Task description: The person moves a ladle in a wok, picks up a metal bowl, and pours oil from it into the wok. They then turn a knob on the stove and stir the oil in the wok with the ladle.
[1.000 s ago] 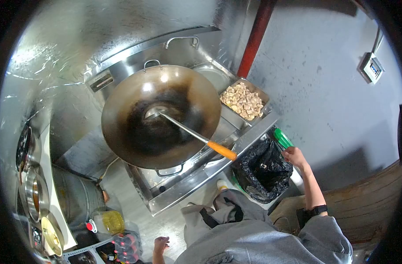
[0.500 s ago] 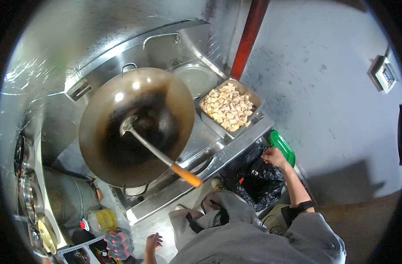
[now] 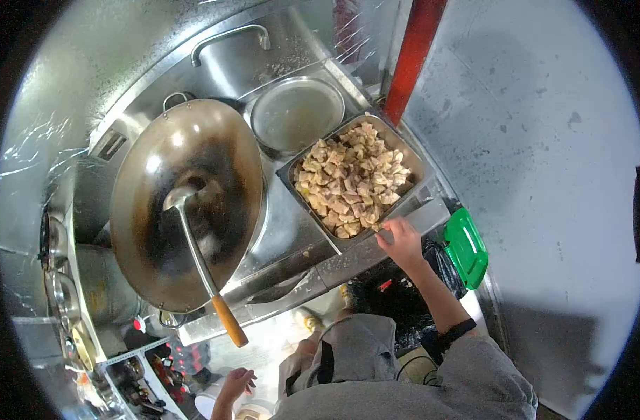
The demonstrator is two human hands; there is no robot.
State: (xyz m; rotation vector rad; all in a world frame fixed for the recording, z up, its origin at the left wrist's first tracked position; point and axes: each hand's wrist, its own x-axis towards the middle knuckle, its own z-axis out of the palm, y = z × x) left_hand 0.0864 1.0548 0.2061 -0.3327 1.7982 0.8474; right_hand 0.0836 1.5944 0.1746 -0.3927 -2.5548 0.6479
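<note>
Food chunks (image 3: pixel 351 178) lie just beyond the right grip (image 3: pixel 403 243), narrowed, its hold hard to tell.

The person's bare right hand (image 3: pixel 402 243), earlier beside the glossy green plastic lid (image 3: pixel 467 248) and then over the black plastic bag (image 3: pixel 440 260), is now farther up, at the rectangular steel tray's (image 3: pixel 412 155) 5 o'clock edge. Its fingertips (image 3: pixel 381 228) are right by the pale brown chunks (image 3: pixel 351 178); whether they pinch one is unclear. The camera's view also differs: the tray looks larger and more central, the round, dark-stained metal wok (image 3: pixel 145 231) lies toward 9 o'clock, and the orange-handled metal ladle (image 3: pixel 197 245) points to 5 o'clock instead of 4.
</note>
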